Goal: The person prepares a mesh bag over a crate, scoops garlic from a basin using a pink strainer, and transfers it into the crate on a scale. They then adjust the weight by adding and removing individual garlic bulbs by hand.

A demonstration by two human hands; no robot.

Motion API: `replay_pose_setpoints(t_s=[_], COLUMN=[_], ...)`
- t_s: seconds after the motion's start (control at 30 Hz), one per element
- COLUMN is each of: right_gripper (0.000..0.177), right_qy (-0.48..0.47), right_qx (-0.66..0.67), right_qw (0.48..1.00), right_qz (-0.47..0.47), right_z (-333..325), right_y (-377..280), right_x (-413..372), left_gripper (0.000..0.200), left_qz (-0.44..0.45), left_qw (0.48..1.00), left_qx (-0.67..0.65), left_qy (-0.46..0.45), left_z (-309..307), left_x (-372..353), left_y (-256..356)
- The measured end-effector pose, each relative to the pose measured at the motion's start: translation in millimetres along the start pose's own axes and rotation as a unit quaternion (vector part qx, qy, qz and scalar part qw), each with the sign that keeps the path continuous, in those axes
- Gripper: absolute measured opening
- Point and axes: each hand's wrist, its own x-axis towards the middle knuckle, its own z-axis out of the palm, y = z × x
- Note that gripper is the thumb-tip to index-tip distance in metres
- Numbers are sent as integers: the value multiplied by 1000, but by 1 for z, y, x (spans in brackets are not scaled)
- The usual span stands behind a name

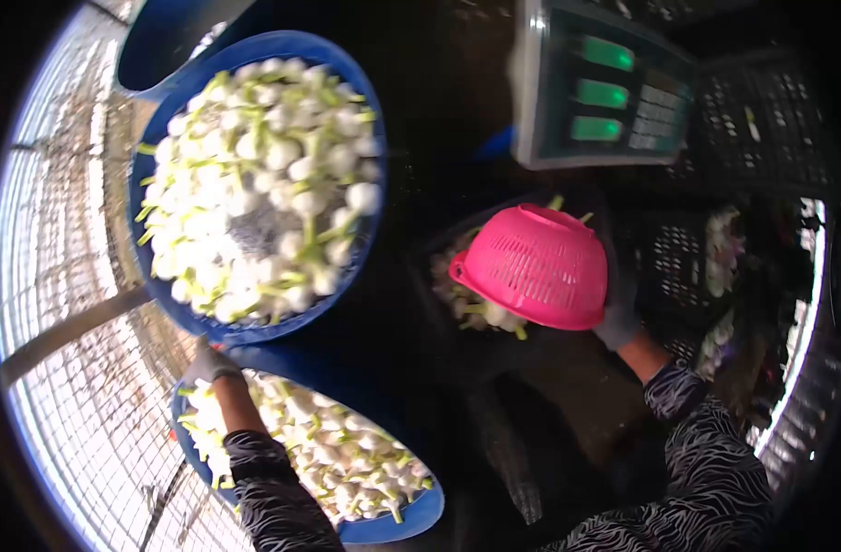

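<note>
R hand (620,318) grips pink colander (535,267), tipping buds (476,313) out, 6 o'clock of scale (604,87); L hand (209,365) clasps rim of near blue basin (419,517); next: fuller tilt.

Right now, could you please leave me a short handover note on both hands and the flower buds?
Left hand is at the rim of the near blue basin; its fingers' hold is unclear.
Right hand grips the pink colander, tipped upside down; white buds lie beneath it.
Done: colander looks emptied.
Left: near basin and far blue basin hold many buds.
Scale stands behind.
</note>
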Motion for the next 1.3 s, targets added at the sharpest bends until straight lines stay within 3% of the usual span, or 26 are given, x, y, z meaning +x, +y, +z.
replay_pose_setpoints(t_s=[0.07,0.1,0.13,0.2,0.27,0.33,0.37,0.43,0.53,0.63,0.67,0.73,0.83,0.93,0.97,1.03,1.1,1.3], right_gripper=[74,71,69,67,69,72,73,74,63,47,37,40,35,33,30,26,21,17], right_qy=[4,-8,-22,-55,-157,-83,-138,-251,-304,-464,-430,-566,-545,-569,-595,-652,-616,-610], right_qx=[102,89,67,15,-97,-204,-205,-207,-181,-109,-73,-159,-151,-171,6,56,180,285], right_qw=[995,996,997,998,983,968,963,943,934,879,899,803,817,718,790,754,739,698], right_qz=[5,-30,-37,-23,0,-118,-105,-72,-40,15,41,-98,-111,-361,-145,-65,207,246], right_z=[41,60,82,129,160,231,246,272,328,351,350,370,403,440,447,428,403,339], right_y=[-59,-82,-106,-152,-192,-183,-191,-209,-215,-226,-234,-240,-245,-238,-229,-234,-246,-230], right_x=[28,51,79,139,209,258,274,288,267,245,231,224,202,198,194,198,195,197], left_gripper=[32,26,22,13,17,28,45,51,47,52,54,55,65,71,73,74,72,52], left_qz=[-8,29,27,61,82,145,127,113,115,128,142,127,128,110,100,93,85,89], left_qw=[999,998,998,992,994,982,983,979,968,971,965,973,973,978,980,986,986,991], left_qx=[-49,-11,-54,-4,-4,45,44,83,130,101,138,94,103,90,81,43,47,21], left_qy=[-1,63,-15,107,78,113,123,147,183,174,172,170,162,155,150,135,134,102], left_z=[2,9,5,9,1,14,21,28,31,30,28,33,32,27,26,26,17,20], left_x=[3,-11,-15,-9,8,-21,-36,-49,-55,-53,-53,-59,-56,-50,-47,-46,-29,-35], left_y=[-6,-3,-5,-15,-29,-13,0,12,17,16,14,19,16,7,4,0,-16,-6])
